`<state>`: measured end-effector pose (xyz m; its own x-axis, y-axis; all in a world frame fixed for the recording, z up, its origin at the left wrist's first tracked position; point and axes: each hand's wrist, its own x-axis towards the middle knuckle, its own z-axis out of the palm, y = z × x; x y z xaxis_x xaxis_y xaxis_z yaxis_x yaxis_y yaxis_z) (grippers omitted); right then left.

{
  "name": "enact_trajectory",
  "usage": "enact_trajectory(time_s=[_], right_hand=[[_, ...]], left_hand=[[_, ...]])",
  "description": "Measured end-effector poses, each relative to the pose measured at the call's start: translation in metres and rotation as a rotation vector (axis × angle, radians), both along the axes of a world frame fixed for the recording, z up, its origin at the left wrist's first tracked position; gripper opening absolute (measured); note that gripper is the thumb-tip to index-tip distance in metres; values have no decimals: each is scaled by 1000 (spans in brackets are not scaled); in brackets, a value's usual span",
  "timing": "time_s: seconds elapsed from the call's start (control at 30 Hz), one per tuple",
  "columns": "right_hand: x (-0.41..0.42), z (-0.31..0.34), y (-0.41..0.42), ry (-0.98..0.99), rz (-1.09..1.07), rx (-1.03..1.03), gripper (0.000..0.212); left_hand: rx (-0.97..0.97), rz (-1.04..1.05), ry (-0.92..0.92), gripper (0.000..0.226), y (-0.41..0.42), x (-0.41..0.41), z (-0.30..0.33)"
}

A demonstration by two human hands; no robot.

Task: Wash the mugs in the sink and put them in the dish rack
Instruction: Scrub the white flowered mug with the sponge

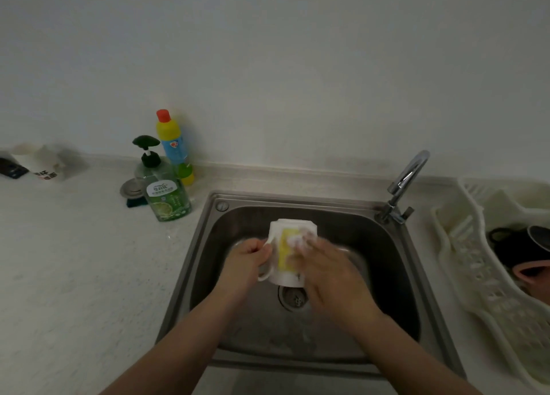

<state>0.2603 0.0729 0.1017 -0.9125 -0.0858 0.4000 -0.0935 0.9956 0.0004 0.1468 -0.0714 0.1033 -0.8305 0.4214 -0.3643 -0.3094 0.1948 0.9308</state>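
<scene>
— Where's our white ceramic mug (pixel 290 254)?

— Over the steel sink (pixel 387 246), above its drain. Our left hand (pixel 248 260) curls round the handle; our right hand (pixel 324 271) rubs foam on, fingers too blurred to tell.

— Risk?

— Soap. It could slip and chip on the basin.

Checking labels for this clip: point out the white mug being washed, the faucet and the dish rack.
white mug (pixel 278 263): head view, on its side wall beside the handle.
faucet (pixel 409 171): head view, on the curved spout.
dish rack (pixel 464 260): head view, on its slatted front edge.
</scene>
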Motion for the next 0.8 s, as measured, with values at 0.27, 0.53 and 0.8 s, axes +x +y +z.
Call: enact_trajectory(time_s=[0.27, 0.53, 0.8], right_hand=[[-20, 0, -2, -104, -66, 44, 65], [-28, -3, -2, -45, -120, -19, 63], [-15, -13, -2, 112, -86, -276, 51]], left_hand=[[18, -16, 43, 28, -2, -3, -10], [67, 5, -21, 26, 1, -1, -11], [170, -36, -89, 24, -12, -8, -14]])
